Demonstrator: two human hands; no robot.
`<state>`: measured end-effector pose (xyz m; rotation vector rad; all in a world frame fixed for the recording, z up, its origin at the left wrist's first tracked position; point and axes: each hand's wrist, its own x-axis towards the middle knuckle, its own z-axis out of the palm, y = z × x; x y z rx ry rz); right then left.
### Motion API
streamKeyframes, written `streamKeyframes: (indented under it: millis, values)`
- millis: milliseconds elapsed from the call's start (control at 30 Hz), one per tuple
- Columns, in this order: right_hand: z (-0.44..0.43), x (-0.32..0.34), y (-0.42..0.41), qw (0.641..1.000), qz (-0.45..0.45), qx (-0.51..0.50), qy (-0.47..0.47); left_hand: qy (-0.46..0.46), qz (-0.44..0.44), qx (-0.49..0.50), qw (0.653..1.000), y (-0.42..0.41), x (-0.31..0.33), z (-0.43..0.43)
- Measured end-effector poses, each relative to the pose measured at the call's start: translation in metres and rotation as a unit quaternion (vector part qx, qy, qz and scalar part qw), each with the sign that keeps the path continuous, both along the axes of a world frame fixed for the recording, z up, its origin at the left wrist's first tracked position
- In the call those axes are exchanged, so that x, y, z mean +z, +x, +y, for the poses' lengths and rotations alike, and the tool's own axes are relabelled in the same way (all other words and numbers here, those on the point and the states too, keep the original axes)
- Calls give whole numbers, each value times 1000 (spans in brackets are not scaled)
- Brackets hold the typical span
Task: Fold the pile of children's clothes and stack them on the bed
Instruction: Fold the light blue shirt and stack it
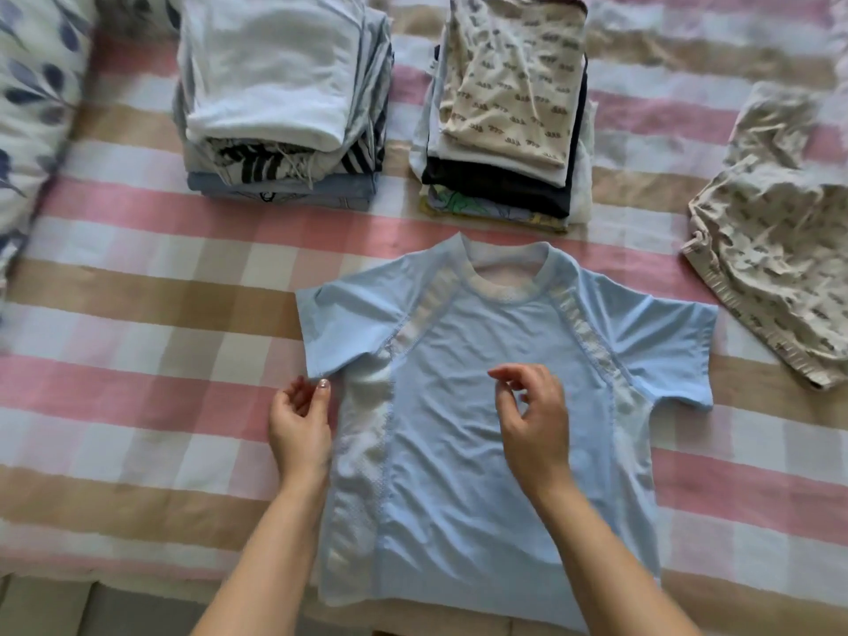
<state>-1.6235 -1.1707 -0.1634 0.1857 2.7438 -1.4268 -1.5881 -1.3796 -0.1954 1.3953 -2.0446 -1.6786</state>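
Light blue short-sleeved child's T-shirt [482, 452] lies flat on the pink-beige-white checked bed [137, 360]. Left hand [300, 429] is at the sleeve corner, thumb touching the hem; cannot tell if it pinches. Right hand [534, 415] hovers over the chest, fingers loosely curled, empty. Two folded clothes stacks [280, 84] sit beyond the collar.

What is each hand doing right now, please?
Left hand: at the sleeve hem of the pale blue short-sleeved T-shirt; grip cannot be told.
Right hand: open, loosely curled above it, holding nothing.
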Motion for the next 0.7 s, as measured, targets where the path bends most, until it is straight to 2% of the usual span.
streamKeyframes:
  millis: [167,300,433,533,700]
  values:
    - [-64,-23,-110,976,10,192,103,-82,-4,-15,996,-60,-10,-30]
    - [-85,-37,-171,943,-8,224,246,-119,-22,-36,992,-101,-15,-53]
    - [-87,-42,-196,908,-30,256,329,-135,-21,-107,985,-122,-23,-70]
    - [-85,-43,-205,892,-45,293,341,-157,-1,-178,971,-122,-26,-78]
    - [-77,-40,-210,898,-75,310,302,-179,23,-312,933,-114,-25,-90]
